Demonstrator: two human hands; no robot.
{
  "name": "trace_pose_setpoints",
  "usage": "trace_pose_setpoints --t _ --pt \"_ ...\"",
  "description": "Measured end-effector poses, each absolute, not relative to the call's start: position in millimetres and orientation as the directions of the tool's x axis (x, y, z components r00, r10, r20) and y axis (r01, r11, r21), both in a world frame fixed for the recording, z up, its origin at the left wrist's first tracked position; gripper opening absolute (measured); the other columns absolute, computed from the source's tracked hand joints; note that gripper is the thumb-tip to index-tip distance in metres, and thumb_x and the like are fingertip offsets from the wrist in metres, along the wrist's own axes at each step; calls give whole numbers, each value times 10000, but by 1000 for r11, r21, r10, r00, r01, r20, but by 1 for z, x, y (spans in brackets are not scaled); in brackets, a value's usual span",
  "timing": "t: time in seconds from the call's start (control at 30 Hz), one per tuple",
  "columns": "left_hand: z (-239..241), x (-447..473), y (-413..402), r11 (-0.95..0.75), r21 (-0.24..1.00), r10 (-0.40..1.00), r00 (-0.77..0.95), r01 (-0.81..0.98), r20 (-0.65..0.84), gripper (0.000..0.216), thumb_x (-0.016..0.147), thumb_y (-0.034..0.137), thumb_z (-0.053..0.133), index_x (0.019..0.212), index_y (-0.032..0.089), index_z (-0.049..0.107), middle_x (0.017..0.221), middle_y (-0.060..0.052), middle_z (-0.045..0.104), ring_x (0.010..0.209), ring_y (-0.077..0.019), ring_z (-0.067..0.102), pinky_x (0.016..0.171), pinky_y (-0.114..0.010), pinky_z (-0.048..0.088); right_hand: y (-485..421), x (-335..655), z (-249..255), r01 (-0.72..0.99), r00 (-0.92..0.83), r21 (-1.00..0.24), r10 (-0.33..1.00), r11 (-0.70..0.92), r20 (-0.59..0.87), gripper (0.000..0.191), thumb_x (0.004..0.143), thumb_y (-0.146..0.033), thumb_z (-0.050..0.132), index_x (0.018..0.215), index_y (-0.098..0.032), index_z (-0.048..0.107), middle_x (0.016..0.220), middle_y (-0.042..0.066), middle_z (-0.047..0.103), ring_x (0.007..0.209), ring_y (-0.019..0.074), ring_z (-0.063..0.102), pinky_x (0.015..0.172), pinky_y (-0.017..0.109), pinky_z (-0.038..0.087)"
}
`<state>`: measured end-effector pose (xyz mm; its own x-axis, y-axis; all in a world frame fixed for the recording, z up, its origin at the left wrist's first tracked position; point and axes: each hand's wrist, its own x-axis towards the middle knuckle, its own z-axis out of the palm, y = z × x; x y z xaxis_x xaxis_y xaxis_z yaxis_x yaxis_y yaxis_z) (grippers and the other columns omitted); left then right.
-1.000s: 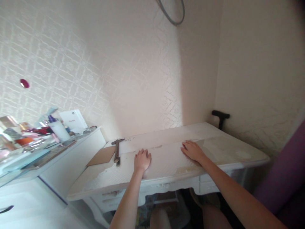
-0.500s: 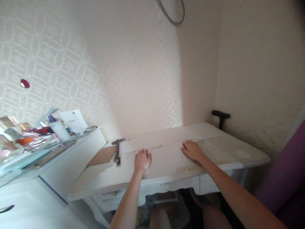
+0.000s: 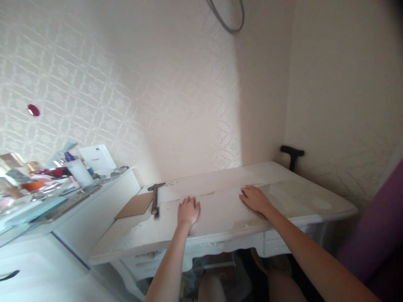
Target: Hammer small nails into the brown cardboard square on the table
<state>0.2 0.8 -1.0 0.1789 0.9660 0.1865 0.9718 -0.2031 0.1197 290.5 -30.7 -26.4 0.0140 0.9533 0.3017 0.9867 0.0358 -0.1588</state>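
My left hand lies palm down on the white desk, fingers stretched out and holding nothing. Farther right, my right hand rests flat on the same worn desktop, its fingers also extended and empty. To the left of my left hand is a hammer with a dark metal head and a wooden handle; neither hand touches it. Beside the hammer, a flat brown board lies on the desk's left part. Several tiny dark bits, too small to name, are scattered behind the hammer head.
A white cabinet at the left bears crowded bottles, cosmetics and a white box. A black T-shaped handle stands behind the desk's right side. Purple fabric hangs at the right. A grey cable loop hangs on the wall.
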Motion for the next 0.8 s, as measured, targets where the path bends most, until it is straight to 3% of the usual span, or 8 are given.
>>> trace_pose_setpoints --t 0.63,0.8 --pt "0 0 -7 -217 82 963 200 973 180 462 940 345 308 1307 137 496 1421 -150 428 1314 -279 390 1081 -443 299 -42 299 -29 974 -58 -193 951 121 303 410 902 -334 432 1206 -124 610 1318 179 516 1238 299 450 1038 439 323" --pt "0 0 -10 -202 79 969 188 976 162 455 939 324 316 1311 135 499 1430 -138 420 1317 -279 392 1090 -456 302 -80 296 -2 862 -148 -403 913 308 380 416 899 -306 408 1242 -152 586 1233 99 602 1108 232 572 985 385 428"
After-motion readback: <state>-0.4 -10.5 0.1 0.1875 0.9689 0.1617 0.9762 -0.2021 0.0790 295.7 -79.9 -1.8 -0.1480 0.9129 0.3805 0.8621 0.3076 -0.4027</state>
